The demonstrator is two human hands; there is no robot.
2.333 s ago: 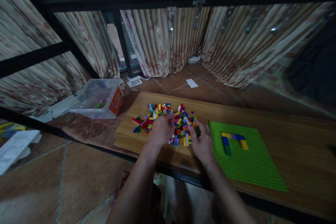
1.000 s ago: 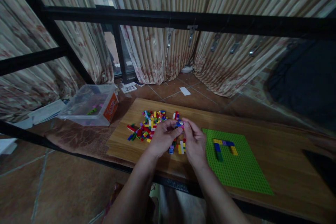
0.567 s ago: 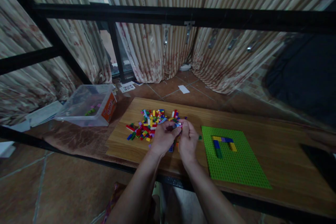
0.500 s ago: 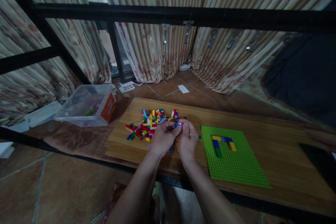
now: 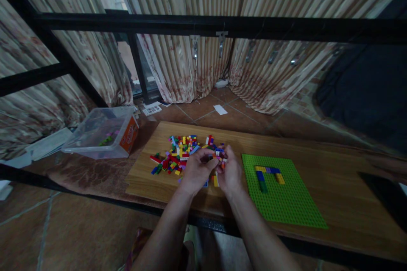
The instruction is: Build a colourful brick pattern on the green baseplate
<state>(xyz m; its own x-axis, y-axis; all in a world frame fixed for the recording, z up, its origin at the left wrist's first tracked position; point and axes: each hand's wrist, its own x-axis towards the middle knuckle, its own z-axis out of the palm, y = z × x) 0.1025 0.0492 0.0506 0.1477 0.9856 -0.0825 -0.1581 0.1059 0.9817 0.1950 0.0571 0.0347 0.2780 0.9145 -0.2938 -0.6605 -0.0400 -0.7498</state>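
My left hand [image 5: 199,172] and my right hand [image 5: 231,173] meet over the wooden board, beside the right side of a heap of toy bricks [image 5: 174,164]. Small mixed-colour toy bricks [image 5: 220,153] show between them. The right hand curls around these bricks, its fingers partly hidden. Thumb and fingers of the left are bent in against the same bricks; which piece each fingertip grips is too small to make out. To the right lies a green baseplate [image 5: 292,203] carrying an angular outline of yellow, purple, blue and green bricks [image 5: 269,170].
A clear plastic box [image 5: 95,148] with an orange label stands left of the wooden board [image 5: 343,186]. At the far right a dark flat object [image 5: 381,197] lies by another person's hand [image 5: 388,165]. A black metal bar [image 5: 203,25] crosses beyond the board, before curtains.
My right hand has turned and opened somewhat, so more of the small bricks show in it. The whole view has shifted slightly. The bricks on the baseplate look the same.
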